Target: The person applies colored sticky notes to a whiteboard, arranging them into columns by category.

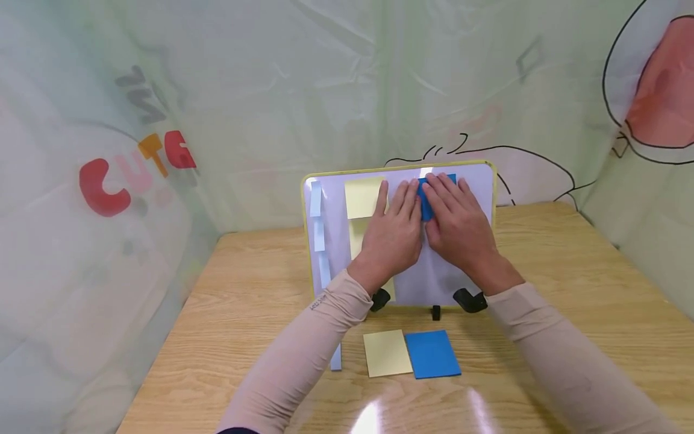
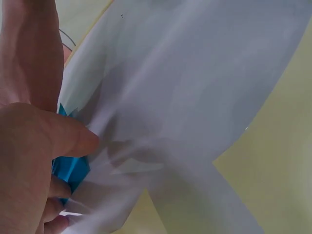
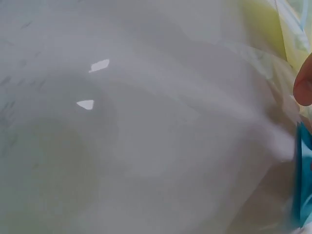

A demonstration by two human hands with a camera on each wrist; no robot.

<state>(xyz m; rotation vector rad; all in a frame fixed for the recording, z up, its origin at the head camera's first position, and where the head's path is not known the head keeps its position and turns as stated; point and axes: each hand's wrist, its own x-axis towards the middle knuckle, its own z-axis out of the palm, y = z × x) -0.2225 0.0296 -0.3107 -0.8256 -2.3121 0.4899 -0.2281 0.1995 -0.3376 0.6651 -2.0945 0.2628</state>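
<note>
Both hands are at the upper part of a small whiteboard (image 1: 434, 280) with a yellow rim, which leans on a black stand. Under the fingers of my right hand (image 1: 458, 226), a blue sticky note (image 1: 426, 205) lies against the board, partly covered. These fingers are extended and press on the note. My left hand (image 1: 393, 238) has its fingers extended too, their tips at the blue note's left edge. In the left wrist view the blue note (image 2: 72, 173) shows behind the thumb; in the right wrist view only its edge (image 3: 303, 180) appears.
Pale yellow notes (image 1: 362, 200) run down the board, left of them narrow light-blue strips (image 1: 316, 199). On the wooden table (image 1: 244, 289) lie a yellow pad (image 1: 387, 354), a blue pad (image 1: 434, 354) and a light-blue strip (image 1: 336, 360). Black stand hooks (image 1: 469, 300) hold the board's lower edge.
</note>
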